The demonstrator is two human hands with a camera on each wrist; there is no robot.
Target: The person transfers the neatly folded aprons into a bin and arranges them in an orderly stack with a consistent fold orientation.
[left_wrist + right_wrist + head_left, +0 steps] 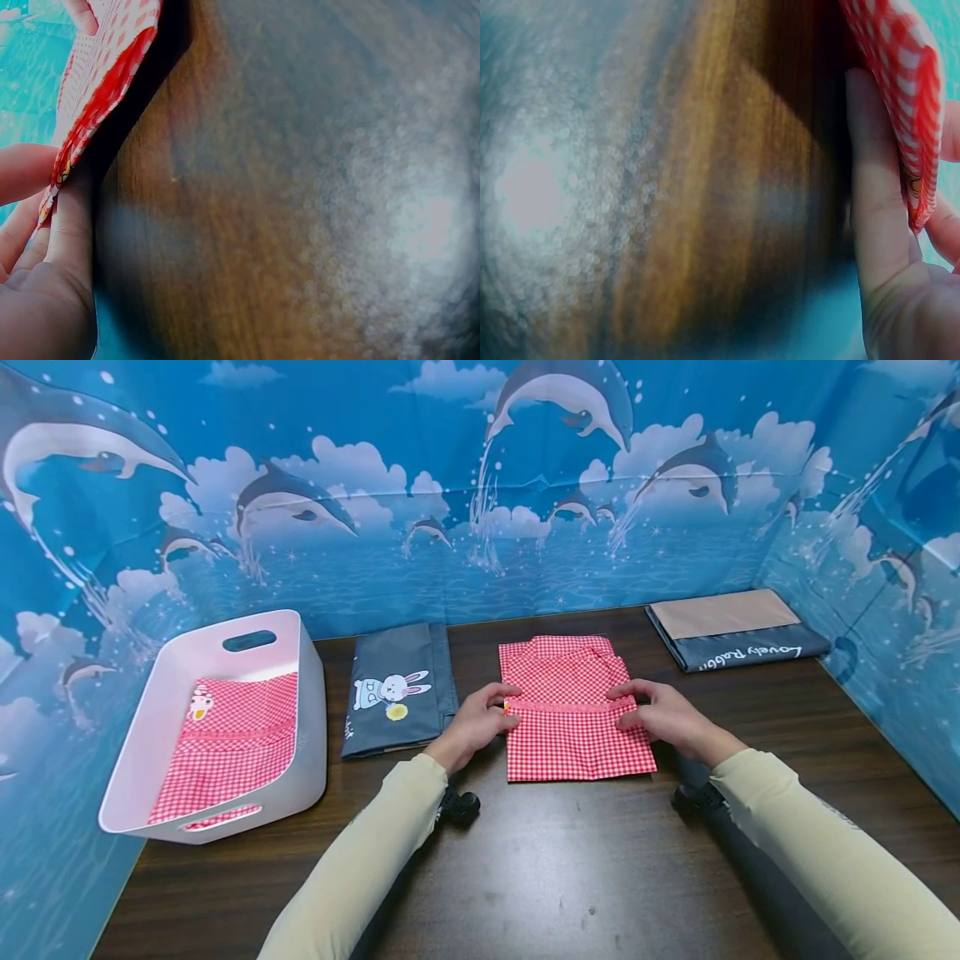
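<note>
A folded red-and-white gingham cloth (573, 739) with a stitched band across its middle lies over the dark table in the head view. My left hand (480, 718) pinches its left edge, and my right hand (667, 718) pinches the right edge. From the left wrist, the layered cloth (112, 82) shows between thumb and fingers, its near edge lifted off the wood. On the other side, the right wrist view has the cloth (911, 97) between the right hand's fingers (877, 187) and thumb. A bit of yellow print shows at the edge in both wrist views.
To the left stands a white bin (311, 710) with handle holes, holding another gingham cloth (232, 752). Beside my left hand lies a folded dark grey cloth (405, 652) with a rabbit print. A folded navy and beige cloth (727, 614) sits at the back right, near the dolphin backdrop (517, 585).
</note>
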